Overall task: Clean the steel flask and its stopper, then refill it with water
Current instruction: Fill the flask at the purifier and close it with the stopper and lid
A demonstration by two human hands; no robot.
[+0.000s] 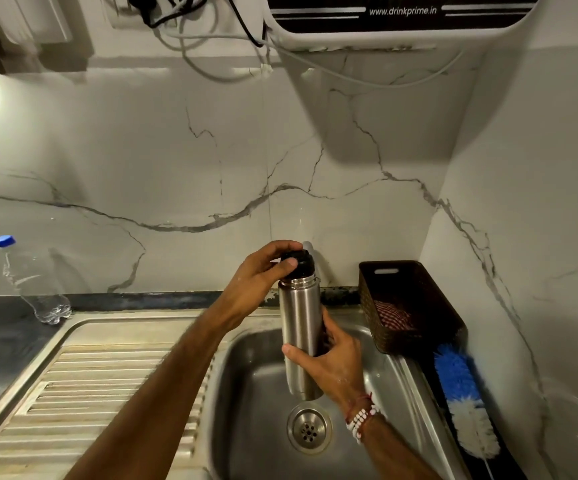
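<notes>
The steel flask (298, 317) stands upright in the air above the sink basin (256, 386). My right hand (329, 362) wraps around its lower body from the right. A black stopper (302, 262) sits on the flask's threaded neck. My left hand (263, 271) grips that stopper from the left, thumb in front and fingers over the top. Whether the stopper is screwed tight cannot be told. The flask's base hangs just above the drain (309, 427).
A ribbed steel drainboard (83, 393) lies left of the basin. A clear plastic bottle (34, 285) with a blue cap leans by the wall at left. A brown basket (408, 306) and a blue-and-white bottle brush (464, 393) are at right. A water purifier (401, 22) hangs above.
</notes>
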